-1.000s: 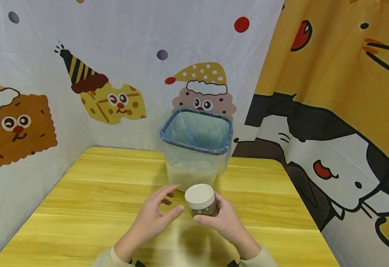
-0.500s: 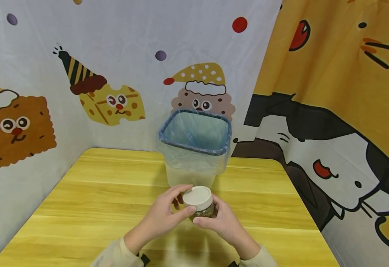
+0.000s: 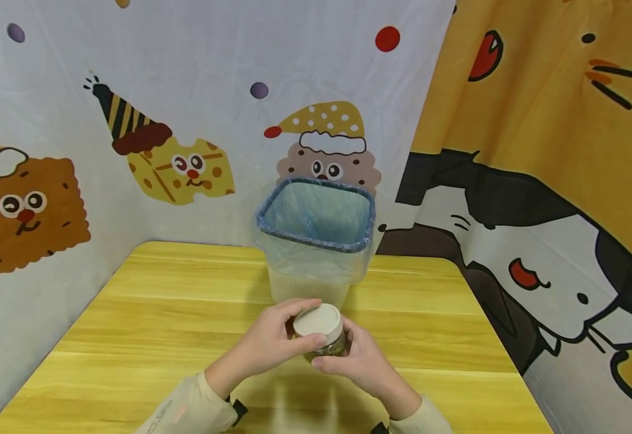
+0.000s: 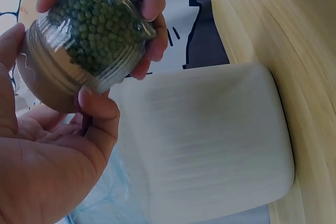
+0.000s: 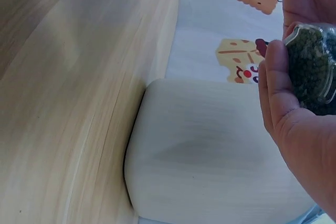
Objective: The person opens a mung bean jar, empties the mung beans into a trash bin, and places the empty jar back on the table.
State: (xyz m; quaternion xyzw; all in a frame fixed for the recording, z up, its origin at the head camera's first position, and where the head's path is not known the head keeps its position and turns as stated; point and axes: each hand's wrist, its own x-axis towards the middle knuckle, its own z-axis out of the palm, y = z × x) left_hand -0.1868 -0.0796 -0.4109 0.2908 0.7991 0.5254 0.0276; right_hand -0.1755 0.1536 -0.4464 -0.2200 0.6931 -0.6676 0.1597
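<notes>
Both hands hold a small clear jar [image 4: 100,32] of round green beans above the table, its pale lid [image 3: 318,321] on top and slightly tilted. My left hand [image 3: 272,340] grips the lid from the left, thumb at the near side and fingers round the far side. The right hand [image 3: 361,358] holds the jar's body from the right, its thumb across the near side. In the right wrist view the green beans [image 5: 315,66] show through the jar wall beside the right fingers.
Just beyond the hands, a white bin [image 3: 305,286] stands on the wooden table [image 3: 175,307]. A bluish plastic liner [image 3: 316,211] is folded over its rim. Cartoon-printed curtains [image 3: 196,60] hang behind and at the right.
My left hand has come in from the left and taken hold of the lid, where it was apart from the jar before. The right hand keeps its grip, and the jar has shifted slightly left.
</notes>
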